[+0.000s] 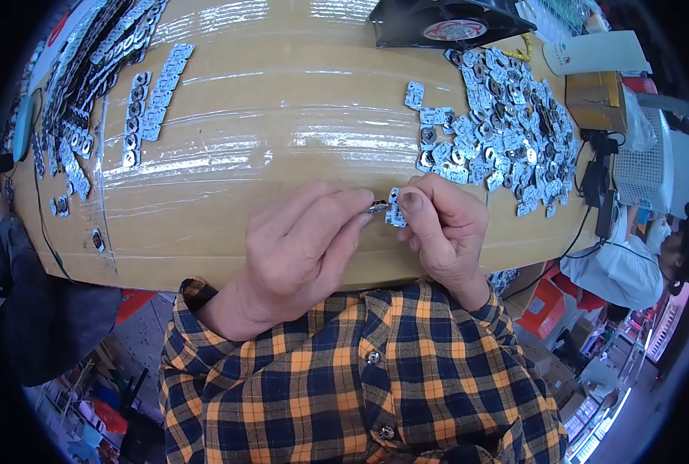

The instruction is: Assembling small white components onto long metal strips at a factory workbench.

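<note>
There are two hands [302, 246], one fan [454, 30], one plaid shirt [313, 379] and small boards [507, 139] too many to count.

I see a black fan [453, 29] at the far side of my brown table [236, 131]. Just right of the fan is a yellow cord [527, 48], then a white cup [598, 53]. Further right and nearer me than the fan, I have a brown box [590, 116], a white perforated basket [644, 170] and black adapters [596, 174]. Well left of the fan is a teal object [22, 127].
</note>
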Motion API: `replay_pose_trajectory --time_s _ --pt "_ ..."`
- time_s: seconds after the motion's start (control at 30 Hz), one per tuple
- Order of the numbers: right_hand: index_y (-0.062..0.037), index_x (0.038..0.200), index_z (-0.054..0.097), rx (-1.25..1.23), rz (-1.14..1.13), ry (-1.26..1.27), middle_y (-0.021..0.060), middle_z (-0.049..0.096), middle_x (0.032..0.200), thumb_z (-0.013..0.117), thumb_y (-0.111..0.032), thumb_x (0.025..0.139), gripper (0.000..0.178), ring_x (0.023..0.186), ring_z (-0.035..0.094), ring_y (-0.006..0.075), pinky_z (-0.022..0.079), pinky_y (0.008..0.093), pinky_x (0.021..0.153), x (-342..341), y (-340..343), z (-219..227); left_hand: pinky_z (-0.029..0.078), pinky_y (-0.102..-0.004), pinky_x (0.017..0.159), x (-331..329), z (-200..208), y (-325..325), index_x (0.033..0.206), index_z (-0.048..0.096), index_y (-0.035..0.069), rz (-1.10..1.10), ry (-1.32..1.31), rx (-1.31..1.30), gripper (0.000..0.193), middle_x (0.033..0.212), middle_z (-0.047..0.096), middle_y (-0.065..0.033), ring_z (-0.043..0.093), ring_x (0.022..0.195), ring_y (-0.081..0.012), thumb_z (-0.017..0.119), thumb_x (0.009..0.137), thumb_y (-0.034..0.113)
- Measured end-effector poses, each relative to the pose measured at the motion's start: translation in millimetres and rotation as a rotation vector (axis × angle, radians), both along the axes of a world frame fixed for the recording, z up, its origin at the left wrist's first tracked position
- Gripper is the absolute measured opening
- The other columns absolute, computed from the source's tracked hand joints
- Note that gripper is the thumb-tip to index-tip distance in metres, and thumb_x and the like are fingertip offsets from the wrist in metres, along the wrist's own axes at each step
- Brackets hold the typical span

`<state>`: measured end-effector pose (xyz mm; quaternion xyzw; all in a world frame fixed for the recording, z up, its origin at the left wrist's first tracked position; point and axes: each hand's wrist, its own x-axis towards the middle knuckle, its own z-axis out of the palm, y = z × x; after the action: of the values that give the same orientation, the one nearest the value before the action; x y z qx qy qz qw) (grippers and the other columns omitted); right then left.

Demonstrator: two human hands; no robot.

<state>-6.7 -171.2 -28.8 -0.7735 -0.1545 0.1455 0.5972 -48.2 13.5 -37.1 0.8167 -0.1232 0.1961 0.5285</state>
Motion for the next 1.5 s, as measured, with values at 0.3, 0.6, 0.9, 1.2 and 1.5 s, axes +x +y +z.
replay_pose_trajectory --time_s 0.3,0.6,0.9,1.2,1.5 --pt "0.0000 0.086 0.060 0.067 -0.053 0.264 0.0018 0.059 0.070 0.050 -0.025 0.102 0.031 0.051 0.049 0.0021 0.036 0.0167 0.046 1.4 -2.8 8.8 0.047 -0.0296 0.052 3.9 6.4 1.0 0.093 0.065 -0.003 0.059 -0.018 -0.063 0.023 0.076 0.062 -0.0126 0.063 0.060 -0.0216 0.071 0.071 -0.009" --pt "0.0042 0.100 0.059 0.182 -0.011 0.359 0.0059 0.060 0.074 0.047 -0.018 0.101 0.025 0.056 0.051 0.0070 0.042 0.0202 0.051 1.2 -5.3 3.7 0.049 -0.0303 0.052 2.7 0.9 4.1 0.097 0.068 -0.003 0.019 -0.006 -0.010 0.029 0.079 0.062 -0.0122 0.063 0.062 -0.0228 0.068 0.068 -0.010" --pt "0.0032 0.090 0.060 0.081 0.014 0.207 0.0016 0.056 0.062 0.048 -0.017 0.100 0.026 0.049 0.046 0.0047 0.037 0.0194 0.047 1.5 -4.9 4.4 0.045 -0.0283 0.050 0.5 0.5 4.9 0.101 0.068 -0.002 -0.007 -0.038 0.024 0.033 0.079 0.063 -0.0116 0.060 0.058 -0.0207 0.065 0.069 -0.013" --pt "0.0022 0.087 0.062 0.070 -0.082 0.065 0.0012 0.058 0.065 0.051 -0.014 0.098 0.022 0.049 0.048 0.0031 0.036 0.0196 0.046 -5.2 4.2 0.2 0.038 -0.0281 0.045 1.7 -4.1 7.5 0.095 0.068 -0.003 -0.092 -0.033 0.033 0.027 0.068 0.057 -0.0082 0.055 0.053 -0.0164 0.068 0.069 -0.008" --pt "0.0037 0.075 0.058 -0.231 0.049 -0.448 0.0067 0.049 0.062 0.061 -0.003 0.089 0.016 0.052 0.045 0.0165 0.031 0.0313 0.048 14.6 -7.7 5.6 0.040 -0.0241 0.054 -2.2 3.3 3.8 0.095 0.065 -0.004 -0.124 0.315 -0.346 0.014 0.074 0.061 -0.0056 0.054 0.061 -0.0087 0.064 0.081 -0.004"
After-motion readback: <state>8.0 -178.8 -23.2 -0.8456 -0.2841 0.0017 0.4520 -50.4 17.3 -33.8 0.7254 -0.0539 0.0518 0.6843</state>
